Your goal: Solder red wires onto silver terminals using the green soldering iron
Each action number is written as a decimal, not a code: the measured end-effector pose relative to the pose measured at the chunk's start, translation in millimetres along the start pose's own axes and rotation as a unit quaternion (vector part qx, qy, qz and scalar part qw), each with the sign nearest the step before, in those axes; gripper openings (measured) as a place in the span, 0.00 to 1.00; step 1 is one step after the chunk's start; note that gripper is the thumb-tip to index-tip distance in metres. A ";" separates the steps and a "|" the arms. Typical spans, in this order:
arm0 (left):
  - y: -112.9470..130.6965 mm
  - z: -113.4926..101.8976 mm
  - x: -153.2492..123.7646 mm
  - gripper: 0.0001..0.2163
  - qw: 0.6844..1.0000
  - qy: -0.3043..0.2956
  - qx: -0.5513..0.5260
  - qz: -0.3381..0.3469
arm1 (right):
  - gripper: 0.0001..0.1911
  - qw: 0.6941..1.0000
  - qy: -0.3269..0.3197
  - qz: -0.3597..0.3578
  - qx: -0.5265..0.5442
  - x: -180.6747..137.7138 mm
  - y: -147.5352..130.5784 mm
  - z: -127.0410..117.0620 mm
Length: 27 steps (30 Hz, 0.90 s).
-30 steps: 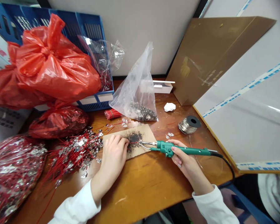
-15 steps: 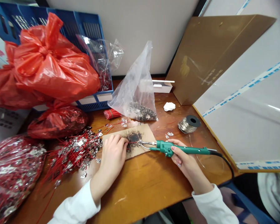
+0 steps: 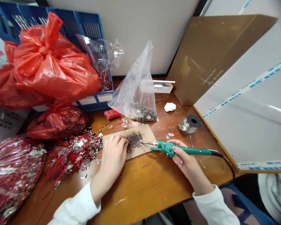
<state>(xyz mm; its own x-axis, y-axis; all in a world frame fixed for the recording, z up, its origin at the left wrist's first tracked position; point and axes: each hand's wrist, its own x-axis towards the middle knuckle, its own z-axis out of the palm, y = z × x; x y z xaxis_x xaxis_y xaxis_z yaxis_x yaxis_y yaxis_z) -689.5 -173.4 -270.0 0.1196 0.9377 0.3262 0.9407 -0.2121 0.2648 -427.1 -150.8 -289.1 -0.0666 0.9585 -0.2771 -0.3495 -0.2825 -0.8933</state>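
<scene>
On scorched cardboard, soldering iron nears red wire

Right hand clenches the iron, its metal tip just beside the wire. Left hand lies on the cardboard, fingers curled at the wire's end; whether they grasp it, I cannot tell.

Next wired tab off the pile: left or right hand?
Left, likely: the left hand rests on the cardboard beside the pile of red-wired metal tabs; the right hand is occupied gripping the green soldering iron.
</scene>
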 end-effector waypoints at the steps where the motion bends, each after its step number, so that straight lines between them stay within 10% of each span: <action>1: 0.0 0.0 0.1 0.11 1.000 0.001 -0.001 0.000 | 0.18 1.000 0.000 0.000 0.000 0.0 0.1 -0.1; 27: 0.2 -0.2 2.7 0.09 1.000 -0.011 0.020 0.009 | 0.19 1.000 0.000 0.002 -0.006 -0.6 -1.0 1.0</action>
<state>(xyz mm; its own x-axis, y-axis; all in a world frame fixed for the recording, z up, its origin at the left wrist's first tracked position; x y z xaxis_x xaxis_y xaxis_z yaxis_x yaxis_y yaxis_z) -689.1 -171.0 -268.8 0.1440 0.9398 0.3099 0.9500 -0.2190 0.2226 -427.7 -151.1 -287.7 -0.0683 0.9574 -0.2804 -0.3386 -0.2866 -0.8962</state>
